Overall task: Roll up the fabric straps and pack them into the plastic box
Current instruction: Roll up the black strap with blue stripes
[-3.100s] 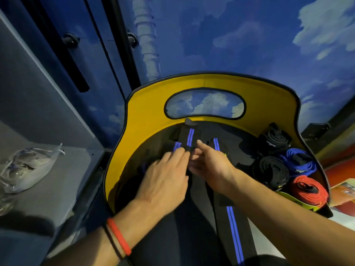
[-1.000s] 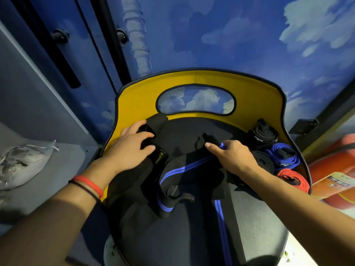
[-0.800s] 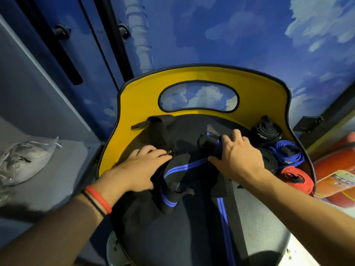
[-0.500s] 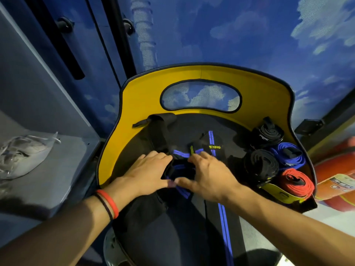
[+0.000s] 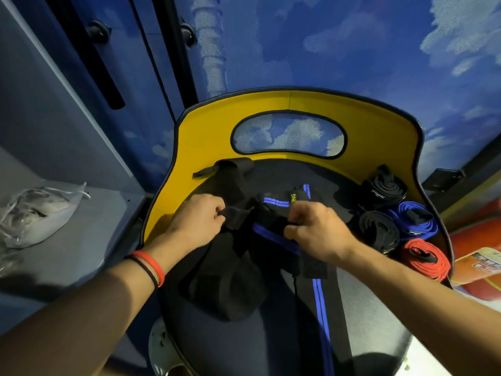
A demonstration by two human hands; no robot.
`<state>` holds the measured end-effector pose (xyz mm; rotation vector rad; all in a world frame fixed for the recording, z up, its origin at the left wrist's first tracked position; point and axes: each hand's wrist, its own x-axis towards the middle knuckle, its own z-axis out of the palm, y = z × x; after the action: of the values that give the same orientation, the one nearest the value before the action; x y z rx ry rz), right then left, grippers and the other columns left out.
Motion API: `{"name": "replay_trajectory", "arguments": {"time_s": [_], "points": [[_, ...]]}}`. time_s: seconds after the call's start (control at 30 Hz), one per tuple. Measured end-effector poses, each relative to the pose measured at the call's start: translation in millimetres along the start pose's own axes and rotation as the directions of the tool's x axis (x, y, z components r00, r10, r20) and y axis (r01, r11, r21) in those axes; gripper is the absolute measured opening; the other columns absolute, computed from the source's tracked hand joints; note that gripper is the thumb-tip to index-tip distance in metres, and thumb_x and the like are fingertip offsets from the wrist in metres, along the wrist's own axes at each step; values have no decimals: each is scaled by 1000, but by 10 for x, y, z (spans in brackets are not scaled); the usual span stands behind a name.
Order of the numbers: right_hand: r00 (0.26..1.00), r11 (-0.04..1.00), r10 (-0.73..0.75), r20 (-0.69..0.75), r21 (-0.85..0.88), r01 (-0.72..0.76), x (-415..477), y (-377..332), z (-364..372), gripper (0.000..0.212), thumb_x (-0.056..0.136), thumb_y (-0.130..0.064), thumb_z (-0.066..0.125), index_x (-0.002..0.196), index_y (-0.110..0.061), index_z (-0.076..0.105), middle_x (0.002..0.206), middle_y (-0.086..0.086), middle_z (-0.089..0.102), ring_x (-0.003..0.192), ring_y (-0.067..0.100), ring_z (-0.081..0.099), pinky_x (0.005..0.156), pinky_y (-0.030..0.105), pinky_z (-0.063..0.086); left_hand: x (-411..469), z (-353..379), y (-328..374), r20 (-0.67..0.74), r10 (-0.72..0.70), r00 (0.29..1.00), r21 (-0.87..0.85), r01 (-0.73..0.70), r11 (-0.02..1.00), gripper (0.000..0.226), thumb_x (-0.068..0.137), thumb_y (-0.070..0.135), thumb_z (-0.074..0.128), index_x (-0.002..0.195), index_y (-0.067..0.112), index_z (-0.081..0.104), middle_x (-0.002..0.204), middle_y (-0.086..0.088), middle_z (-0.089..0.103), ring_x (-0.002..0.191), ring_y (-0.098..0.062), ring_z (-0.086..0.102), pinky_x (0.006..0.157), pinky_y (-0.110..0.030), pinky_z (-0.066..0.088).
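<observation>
Pinching striped strap (image 5: 272, 204) between curled fingers (image 5: 297, 221)

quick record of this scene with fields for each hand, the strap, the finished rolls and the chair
left hand: grips black fabric
right hand: pinches blue-striped strap
strap: bunched between the hands, tail trails down the seat
finished rolls: upper black roll, lower black roll, blue roll, red roll, by the seat's right edge
chair: yellow back
plastic box: not clearly visible
</observation>
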<state>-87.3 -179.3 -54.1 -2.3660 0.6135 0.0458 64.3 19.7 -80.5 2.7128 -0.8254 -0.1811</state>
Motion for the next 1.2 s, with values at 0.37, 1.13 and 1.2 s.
{"name": "replay_trajectory", "arguments": {"time_s": [0.37, 1.13, 1.2], "points": [[945, 830, 325, -30, 488, -270, 91, 376, -279, 20, 82, -4, 80, 80, -3, 60, 79, 21, 66, 75, 37, 70, 74, 58, 62, -399, 105, 535, 271, 463, 844, -27, -474, 880, 49, 89, 51, 57, 137, 43, 51, 144, 20, 40, 140, -6, 33, 124, -51, 17], [726, 969, 155, 670, 41, -244, -432, 430, -288, 17, 68, -8, 76, 82, -10, 67, 79, 10, 62, 72, 23, 63, 61, 33, 55, -121, 78, 402, 321, -210, 923, 677, -69, 733, 45, 100, 46, 47, 138, 25, 59, 156, -3, 34, 145, -29, 28, 116, -59, 24], [706, 981, 184, 684, -79, -179, -467, 467, -216, 15, 78, -5, 76, 90, -8, 67, 86, 10, 62, 76, 24, 64, 60, 34, 59, -136, 119, 514, 262, -85, 961, 494, -58, 867, 46, 100, 58, 43, 121, 25, 67, 135, -4, 50, 129, -28, 47, 105, -47, 40]]}}
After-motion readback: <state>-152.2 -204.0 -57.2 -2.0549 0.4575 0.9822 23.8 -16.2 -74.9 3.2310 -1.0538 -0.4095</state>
